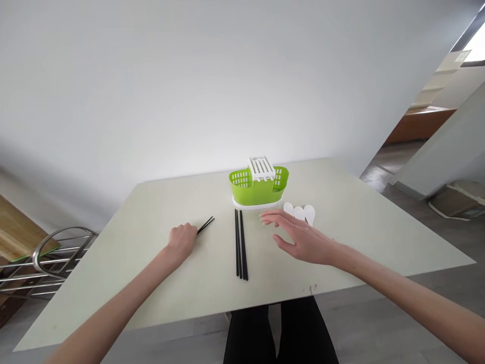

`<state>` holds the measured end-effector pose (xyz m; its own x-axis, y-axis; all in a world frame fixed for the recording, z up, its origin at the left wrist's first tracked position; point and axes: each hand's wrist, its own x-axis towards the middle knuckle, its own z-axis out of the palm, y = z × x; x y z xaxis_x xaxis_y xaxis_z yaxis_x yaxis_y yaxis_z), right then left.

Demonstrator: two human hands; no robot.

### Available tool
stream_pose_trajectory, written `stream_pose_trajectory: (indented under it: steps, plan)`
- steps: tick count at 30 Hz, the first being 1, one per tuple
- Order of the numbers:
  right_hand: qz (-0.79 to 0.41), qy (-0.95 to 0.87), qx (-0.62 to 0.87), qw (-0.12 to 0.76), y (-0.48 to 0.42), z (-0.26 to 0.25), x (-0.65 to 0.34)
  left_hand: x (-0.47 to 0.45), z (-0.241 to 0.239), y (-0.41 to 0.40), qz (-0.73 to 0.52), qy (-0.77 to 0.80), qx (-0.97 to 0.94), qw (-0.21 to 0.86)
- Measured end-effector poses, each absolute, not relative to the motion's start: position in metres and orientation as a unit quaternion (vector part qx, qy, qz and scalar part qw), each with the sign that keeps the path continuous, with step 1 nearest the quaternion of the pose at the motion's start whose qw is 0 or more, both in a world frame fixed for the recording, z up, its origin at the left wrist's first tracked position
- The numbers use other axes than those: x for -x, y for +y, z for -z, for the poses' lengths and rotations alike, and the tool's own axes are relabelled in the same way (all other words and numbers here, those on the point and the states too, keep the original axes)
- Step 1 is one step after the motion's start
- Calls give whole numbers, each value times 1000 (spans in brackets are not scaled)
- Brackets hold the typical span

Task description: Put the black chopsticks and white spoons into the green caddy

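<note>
My left hand (182, 242) is closed around a pair of black chopsticks (206, 225), whose thin ends stick out to the right. Open and with nothing in it, my right hand (293, 234) hovers over the table with its fingers pointing left. Between the two hands several more black chopsticks (241, 245) lie side by side. Three white spoons (299, 212) rest just beyond my right hand, which partly hides them. At the back stands a green basket (255, 193) on a white base, with a white slotted rack (261, 168) across its middle.
The pale table (159, 202) meets a white wall at its far side. A metal rack (56, 258) with a wooden board (22, 227) stands beyond the left edge. Past the right edge are grey floor and a covered object (458, 199).
</note>
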<state>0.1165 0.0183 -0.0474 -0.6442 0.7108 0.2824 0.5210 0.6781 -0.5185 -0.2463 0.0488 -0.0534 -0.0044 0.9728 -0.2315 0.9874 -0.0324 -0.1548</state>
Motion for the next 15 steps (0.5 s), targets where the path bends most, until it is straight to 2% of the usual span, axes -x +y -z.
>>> stream_pose_trajectory:
  steps: [5,7,11,15]
  plan:
    - [-279,-861,338,260,11,46,-105,260,45,42,118,689,-714,46]
    - [-314,-844,348,263,12,46,-98,259,39,39,79,675,-727,95]
    - [-408,-780,388,274,20,53,-74,240,18,31,-51,601,-741,296]
    - [-546,-686,375,301,35,58,-47,209,3,22,-104,493,-698,508]
